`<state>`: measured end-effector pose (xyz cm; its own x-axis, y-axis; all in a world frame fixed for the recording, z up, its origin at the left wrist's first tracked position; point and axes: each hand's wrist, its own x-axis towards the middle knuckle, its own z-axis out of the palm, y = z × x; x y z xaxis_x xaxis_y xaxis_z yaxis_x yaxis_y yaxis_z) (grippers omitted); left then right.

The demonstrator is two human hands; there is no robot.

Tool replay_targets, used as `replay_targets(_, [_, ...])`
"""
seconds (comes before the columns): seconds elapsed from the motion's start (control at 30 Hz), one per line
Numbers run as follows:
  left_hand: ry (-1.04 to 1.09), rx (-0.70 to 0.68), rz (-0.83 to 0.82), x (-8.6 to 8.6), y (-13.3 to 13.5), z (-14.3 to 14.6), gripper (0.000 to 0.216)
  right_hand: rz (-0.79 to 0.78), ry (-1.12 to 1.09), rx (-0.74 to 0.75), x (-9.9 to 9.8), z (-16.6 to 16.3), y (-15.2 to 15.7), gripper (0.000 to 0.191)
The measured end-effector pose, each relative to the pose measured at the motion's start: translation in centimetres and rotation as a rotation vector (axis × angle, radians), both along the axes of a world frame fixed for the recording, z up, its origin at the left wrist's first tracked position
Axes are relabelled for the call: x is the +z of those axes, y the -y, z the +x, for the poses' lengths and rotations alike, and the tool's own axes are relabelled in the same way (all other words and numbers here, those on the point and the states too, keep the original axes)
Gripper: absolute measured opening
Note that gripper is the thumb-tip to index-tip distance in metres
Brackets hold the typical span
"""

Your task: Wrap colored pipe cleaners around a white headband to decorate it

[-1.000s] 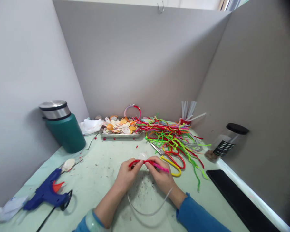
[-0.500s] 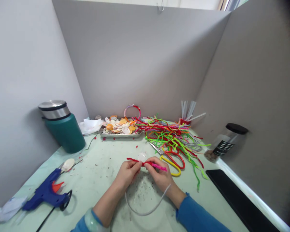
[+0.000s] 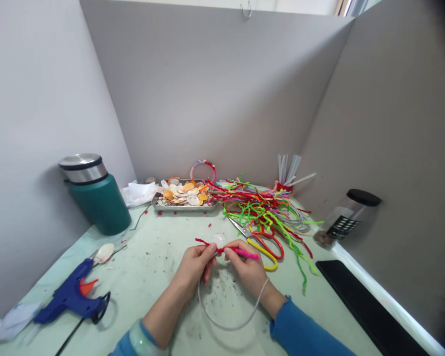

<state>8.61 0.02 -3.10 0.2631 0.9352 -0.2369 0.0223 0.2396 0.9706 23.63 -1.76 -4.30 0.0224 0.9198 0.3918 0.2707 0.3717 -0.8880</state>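
Observation:
A thin grey hoop (image 3: 228,328) hangs between my hands, its lower curve above the tabletop. Red pipe cleaner (image 3: 221,250) is wound on its upper part, and a fuzzy pink stretch (image 3: 248,254) lies to the right. My left hand (image 3: 196,264) pinches the hoop and the red pipe cleaner between thumb and fingers; a loose red end sticks out to the left. Thumb and forefinger of my right hand (image 3: 246,262) are closed on the wrapped part, close beside the left. Fingers partly hide the winding. A clear round disc (image 3: 218,240) lies just beyond.
Scissors (image 3: 261,243) lie right of my hands, before a heap of coloured pipe cleaners (image 3: 259,202). A tray of shells (image 3: 185,208) and a decorated ring (image 3: 203,170) stand behind. Left are a blue glue gun (image 3: 72,294) and green bottle (image 3: 98,202); right, a jar (image 3: 343,222).
Both hands have shifted slightly. The grey hoop has swung a little to the right, and the pink stretch has moved right with my right hand.

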Motion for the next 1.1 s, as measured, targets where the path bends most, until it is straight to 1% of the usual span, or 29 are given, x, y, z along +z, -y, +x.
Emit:
replay_targets(0.13, [-0.095,0.123,0.196,-0.36,-0.31,0.11,0.037,-0.043,-0.026,-0.091,-0.46,0.19,-0.34,0.021])
replay_targets(0.2, [-0.125,0.148,0.320,-0.36,-0.34,0.02,0.030,-0.061,-0.049,-0.107,-0.71,0.27,-0.51,0.022])
replay_targets(0.33, [-0.250,0.107,0.621,-0.09,-0.02,-0.18,0.019,-0.064,-0.079,-0.111,-0.97,0.31,-0.71,0.021])
replay_targets(0.43, [-0.353,0.079,0.749,-0.02,0.25,-0.23,0.023,-0.066,-0.085,-0.100,-0.98,0.31,-0.75,0.021])
replay_targets(0.57, [-0.414,0.065,0.805,-0.36,0.22,-0.20,0.027,-0.056,-0.077,-0.082,-0.99,0.31,-0.71,0.020])
replay_targets(0.7, [-0.421,0.063,0.838,-0.53,0.06,-0.17,0.026,-0.036,-0.069,-0.066,-0.97,0.28,-0.58,0.019])
replay_targets(1.1, [-0.404,0.015,0.778,-0.38,-0.04,-0.16,0.021,-0.029,-0.035,-0.036,-0.51,0.34,-0.10,0.016])
